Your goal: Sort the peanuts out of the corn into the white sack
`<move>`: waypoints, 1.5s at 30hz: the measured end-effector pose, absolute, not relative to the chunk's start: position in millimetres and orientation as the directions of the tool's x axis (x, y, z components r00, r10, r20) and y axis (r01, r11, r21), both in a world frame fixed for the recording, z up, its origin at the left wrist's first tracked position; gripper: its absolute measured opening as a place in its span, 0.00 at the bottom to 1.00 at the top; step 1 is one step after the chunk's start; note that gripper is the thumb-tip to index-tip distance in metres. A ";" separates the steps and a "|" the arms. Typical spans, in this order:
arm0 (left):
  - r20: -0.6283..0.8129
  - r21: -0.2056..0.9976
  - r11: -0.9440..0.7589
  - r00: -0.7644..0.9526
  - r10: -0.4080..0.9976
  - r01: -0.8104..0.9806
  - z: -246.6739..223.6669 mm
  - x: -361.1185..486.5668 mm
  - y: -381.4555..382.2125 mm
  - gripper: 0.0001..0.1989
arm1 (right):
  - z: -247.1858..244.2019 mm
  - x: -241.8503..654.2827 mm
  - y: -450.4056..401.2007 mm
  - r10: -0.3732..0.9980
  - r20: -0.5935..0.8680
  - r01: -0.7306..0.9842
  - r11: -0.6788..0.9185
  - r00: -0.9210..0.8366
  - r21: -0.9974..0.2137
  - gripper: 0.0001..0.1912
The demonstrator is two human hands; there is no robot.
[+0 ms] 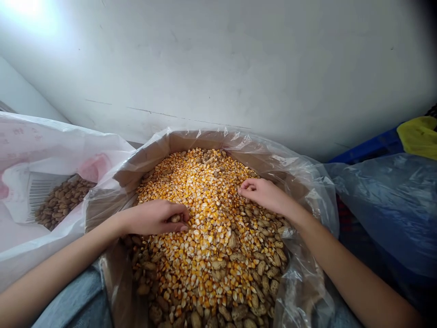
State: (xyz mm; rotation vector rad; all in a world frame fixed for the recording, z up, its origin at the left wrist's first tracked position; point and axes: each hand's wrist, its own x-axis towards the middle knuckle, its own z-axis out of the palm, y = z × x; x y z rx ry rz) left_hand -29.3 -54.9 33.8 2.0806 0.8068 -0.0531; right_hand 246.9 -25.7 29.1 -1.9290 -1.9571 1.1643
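Observation:
A cardboard box lined with clear plastic [307,182] holds a heap of yellow corn kernels [201,191], with unshelled peanuts [239,312] mostly along the near and right sides. Over the left part of the corn, my left hand [159,217] is curled round peanuts that show between its thumb and fingers. My right hand [261,193] is at the right side of the heap, its fingers bent in a pinch with a peanut partly showing at the fingertips.
To the left stands a white plastic bag [20,246] with brown nuts [64,200] inside. A pale wall [218,68] rises behind the box. On the right are a clear plastic sheet [392,214], a blue crate edge [368,148] and a yellow cloth [418,136].

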 end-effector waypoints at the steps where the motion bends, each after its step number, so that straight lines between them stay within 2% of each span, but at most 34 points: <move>1: -0.319 0.804 -0.285 0.782 0.535 0.522 35.6 -30.6 -53.7 0.11 | 33.8 246.5 -26.0 0.884 -0.421 0.635 -0.207 -0.205 -0.744 0.11; 3: -0.310 0.929 0.012 0.759 0.573 0.370 37.6 -34.0 -51.8 0.11 | 43.0 246.6 -25.9 0.849 -0.419 0.247 -0.352 -0.322 -0.903 0.09; 4: -0.303 0.953 0.165 0.744 0.596 0.256 37.7 -36.0 -50.9 0.11 | 46.9 247.3 -25.4 0.843 -0.395 0.060 -0.402 -0.367 -0.914 0.08; 6: -0.274 0.918 0.397 0.718 0.640 -0.003 36.4 -40.0 -48.9 0.11 | 52.5 250.0 -23.8 0.847 -0.338 -0.223 -0.453 -0.411 -0.863 0.05; 9: -0.215 0.817 0.511 0.680 0.701 -0.268 35.0 -43.9 -45.4 0.07 | 55.8 256.0 -21.7 0.863 -0.289 -0.432 -0.466 -0.415 -0.772 0.06; 12: -0.200 0.780 0.515 0.637 0.745 -0.356 37.4 -44.4 -42.2 0.06 | 56.1 259.3 -21.0 0.877 -0.278 -0.481 -0.452 -0.391 -0.751 0.07; 15: -0.230 0.808 0.477 0.558 0.797 -0.347 39.3 -42.9 -39.6 0.10 | 55.4 257.4 -20.9 0.888 -0.299 -0.434 -0.436 -0.349 -0.789 0.07; 17: -0.257 0.876 0.407 0.462 0.849 -0.260 37.3 -42.3 -37.5 0.13 | 53.8 254.7 -21.1 0.904 -0.308 -0.349 -0.403 -0.298 -0.846 0.09; 19: -0.259 0.958 0.286 0.320 0.911 -0.038 32.3 -43.3 -34.6 0.15 | 50.6 253.0 -21.7 0.925 -0.303 -0.164 -0.343 -0.227 -0.925 0.12; 21: -0.187 0.941 0.124 0.179 0.966 0.315 25.3 -46.3 -30.3 0.14 | 45.4 253.1 -22.7 0.953 -0.272 0.188 -0.245 -0.134 -0.951 0.13; 22: -0.127 0.868 0.044 0.135 0.983 0.495 21.4 -48.6 -27.7 0.14 | 42.1 253.8 -23.3 0.964 -0.250 0.408 -0.194 -0.088 -0.892 0.12; 23: -0.071 0.762 -0.020 0.115 0.991 0.647 17.4 -51.1 -24.9 0.13 | 38.4 254.8 -23.8 0.970 -0.235 0.617 -0.152 -0.055 -0.772 0.12; 25: -0.007 0.536 -0.093 0.115 0.993 0.839 9.5 -56.2 -19.6 0.12 | 30.2 257.1 -24.3 0.970 -0.243 0.893 -0.087 -0.026 -0.443 0.12; 27: -0.012 0.368 -0.116 0.130 0.991 0.922 2.2 -60.0 -15.7 0.14 | 22.0 258.7 -24.4 0.951 -0.309 0.985 -0.034 -0.020 -0.169 0.13; 28: -0.031 0.307 -0.122 0.138 0.990 0.944 -0.9 -61.0 -14.6 0.15 | 18.5 259.1 -24.2 0.935 -0.354 0.997 -0.010 -0.019 -0.080 0.14; 30: -0.082 0.216 -0.142 0.163 0.983 0.966 -5.6 -61.5 -14.2 0.16 | 13.5 259.0 -24.0 0.901 -0.434 0.999 0.027 -0.010 0.034 0.15; 32: -0.131 0.155 -0.169 0.190 0.973 0.973 -8.6 -60.2 -15.1 0.17 | 11.7 258.3 -24.0 0.870 -0.494 0.995 0.052 -0.001 0.090 0.15; 36: -0.127 0.110 -0.215 0.229 0.965 0.970 -12.6 -56.5 -16.6 0.19 | 13.4 257.4 -24.1 0.865 -0.501 0.994 0.071 -0.022 0.077 0.13; 40: -0.078 0.159 -0.222 0.236 0.969 0.962 -18.3 -54.3 -13.1 0.19 | 16.1 257.9 -23.2 0.914 -0.406 1.000 0.016 -0.017 -0.006 0.12; 42: -0.056 0.272 -0.214 0.237 0.970 0.938 -18.3 -52.7 -10.5 0.18 | 18.8 257.8 -22.8 0.934 -0.358 0.992 -0.024 -0.023 -0.127 0.12; 45: -0.017 0.610 -0.155 0.209 0.978 0.777 -5.9 -50.3 -11.8 0.16 | 26.5 256.2 -23.2 0.926 -0.371 0.891 -0.108 -0.071 -0.441 0.12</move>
